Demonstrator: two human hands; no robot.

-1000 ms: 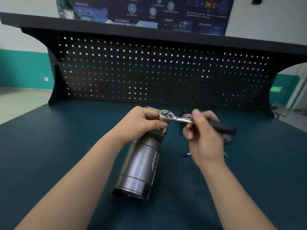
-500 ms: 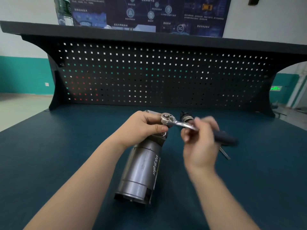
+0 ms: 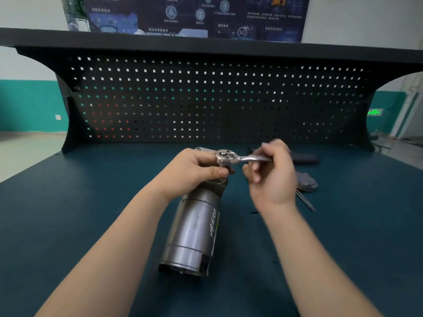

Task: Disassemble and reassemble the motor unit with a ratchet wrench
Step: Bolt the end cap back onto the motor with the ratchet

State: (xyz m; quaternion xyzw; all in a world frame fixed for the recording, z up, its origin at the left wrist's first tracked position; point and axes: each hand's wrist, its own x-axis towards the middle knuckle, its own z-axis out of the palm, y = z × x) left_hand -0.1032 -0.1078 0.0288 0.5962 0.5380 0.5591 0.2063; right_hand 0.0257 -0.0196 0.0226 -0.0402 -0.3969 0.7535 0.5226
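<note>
From the head view, the motor unit lies on the dark teal counter, its long grey body running from near to far. The left hand wraps its grip around the motor's far end. The ratchet wrench sits with its round head on that far end, just right of the left thumb. The right hand, blurred, curls its grip around the wrench handle, which reaches rightward.

Ratchet wrench atop motor unit — pegboard behind.
</note>
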